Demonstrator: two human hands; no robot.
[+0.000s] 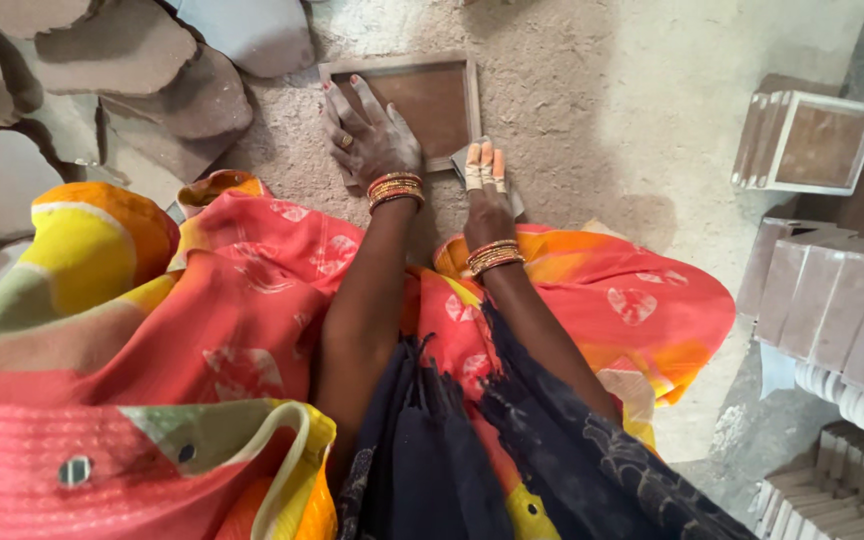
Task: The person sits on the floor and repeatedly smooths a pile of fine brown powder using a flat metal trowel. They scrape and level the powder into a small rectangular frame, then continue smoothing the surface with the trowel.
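On the sandy ground just ahead of the knees, a square frame mould (404, 108) is set flat, its sides roughly square to the view so that no long axis stands out. It is filled level with smooth brown clay. The left hand (372, 132) is laid palm-down across the near left corner of the mould, fingers spread and flat on the clay and rim, nothing gripped. The right hand (489, 195) is held just beside the mould's near right corner, fingers straight and together, three of them wrapped in pale and orange tape; it appears to rest on a small grey flat piece (514, 200), though whether that piece is held cannot be told. Orange bangles are worn on both wrists.

At the right edge, a second square mould (818, 142) is stood on its side, its brown filling faced toward the viewer. Below it, pale brown blocks (832, 305) are stacked in rows. At upper left, flat grey-brown slabs (142, 60) are piled, overlapping.
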